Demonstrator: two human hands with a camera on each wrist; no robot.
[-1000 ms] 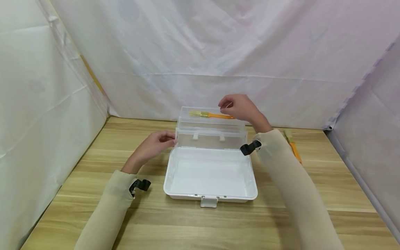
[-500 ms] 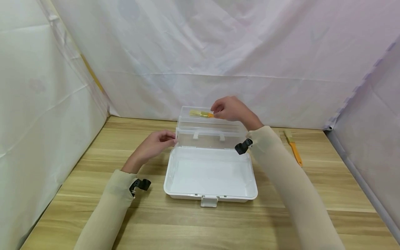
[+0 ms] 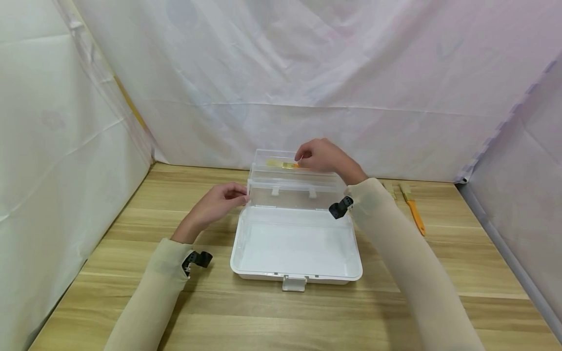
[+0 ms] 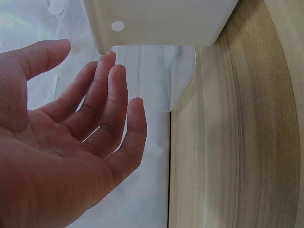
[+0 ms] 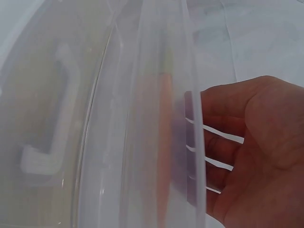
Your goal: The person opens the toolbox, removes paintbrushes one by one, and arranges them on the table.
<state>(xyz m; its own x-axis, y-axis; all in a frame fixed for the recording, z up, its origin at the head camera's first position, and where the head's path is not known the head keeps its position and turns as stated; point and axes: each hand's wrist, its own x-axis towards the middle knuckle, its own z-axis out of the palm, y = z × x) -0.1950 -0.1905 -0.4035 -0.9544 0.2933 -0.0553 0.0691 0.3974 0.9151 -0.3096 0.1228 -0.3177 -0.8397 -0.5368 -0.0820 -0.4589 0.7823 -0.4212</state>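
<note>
A white storage box (image 3: 296,273) stands unlatched on the table, its clear tiered trays (image 3: 261,173) raised at the back. In the upper tray lies a paintbrush (image 3: 287,165) with pale bristles and an orange handle; the right wrist view shows its handle (image 5: 164,142) blurred through the translucent wall. My right hand (image 3: 325,155) is over that tray, its extended fingers behind the tray wall and apart from the handle. At the left side, my left hand (image 3: 217,202) has loosely bent fingers, fingertips (image 4: 108,59) at the corner of the white box (image 4: 156,21).
On the wooden table (image 3: 210,312), right of the box, lies another orange-handled paintbrush (image 3: 412,209). Beside it, a further brush (image 3: 390,189) is partly hidden by my right sleeve. White cloth (image 3: 281,73) hangs at the back and sides.
My right hand first moved left onto the paintbrush's handle and gripped it, then sank slightly. The brush now sits lower in the upper tray, let go. My left hand has stayed put.
</note>
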